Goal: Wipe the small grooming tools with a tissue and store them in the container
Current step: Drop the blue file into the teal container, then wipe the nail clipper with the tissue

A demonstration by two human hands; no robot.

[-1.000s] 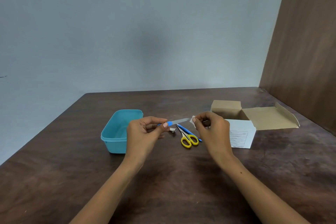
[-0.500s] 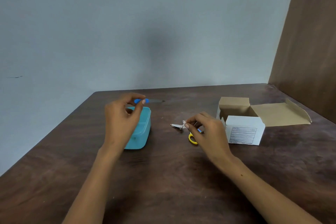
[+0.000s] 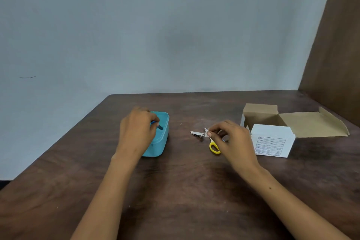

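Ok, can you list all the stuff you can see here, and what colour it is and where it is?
table: one, dark brown wood, under everything
tub: one, turquoise, open, left of middle
file: one, blue handle, in the left grip, over the tub
clipper: one, silver, on the table at the middle
tissue: one small piece, white, pinched in the right grip beside the clipper
scissors: one pair, yellow handles, on the table, partly under the right hand
box: one, white outside and brown inside, flaps open, at the right
wall: pale grey-blue, behind the table
panel: brown wood, far right
left hand: one, holds the file
right hand: one, pinches the tissue
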